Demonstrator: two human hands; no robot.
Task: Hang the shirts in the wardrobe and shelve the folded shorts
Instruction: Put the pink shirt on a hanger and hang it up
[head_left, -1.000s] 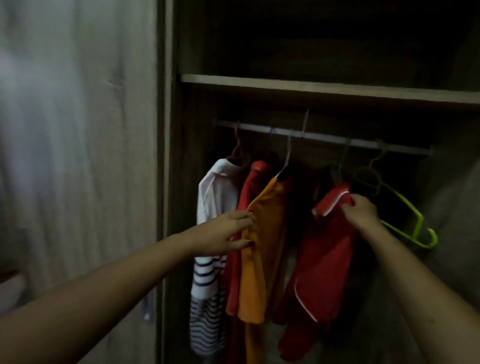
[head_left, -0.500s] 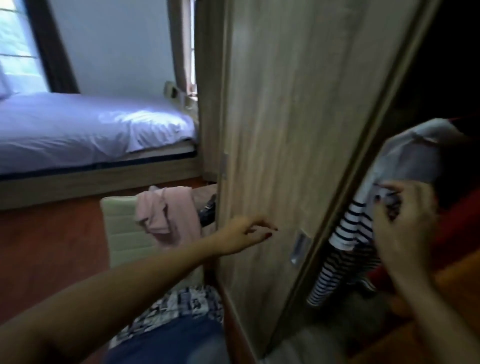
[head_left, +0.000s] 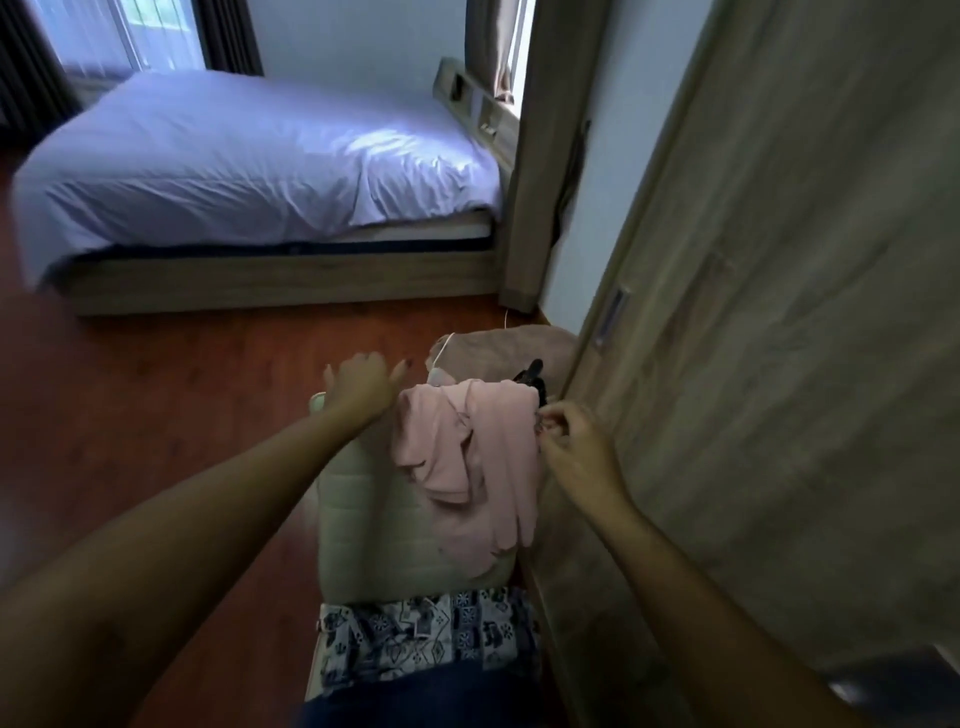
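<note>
Head cam — L hand (head_left: 361, 384) spread over chair (head_left: 363, 519); R hand (head_left: 571, 447) grip at pink shirt (head_left: 467, 457) edge — pinch unclear.

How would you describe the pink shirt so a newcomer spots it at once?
Find the wooden wardrobe door on the right; a pale padded chair stands at its foot. The pink shirt is draped over that chair's backrest. It is the only plain pink piece: the shorts on the seat below are blue-and-white patterned.
</note>
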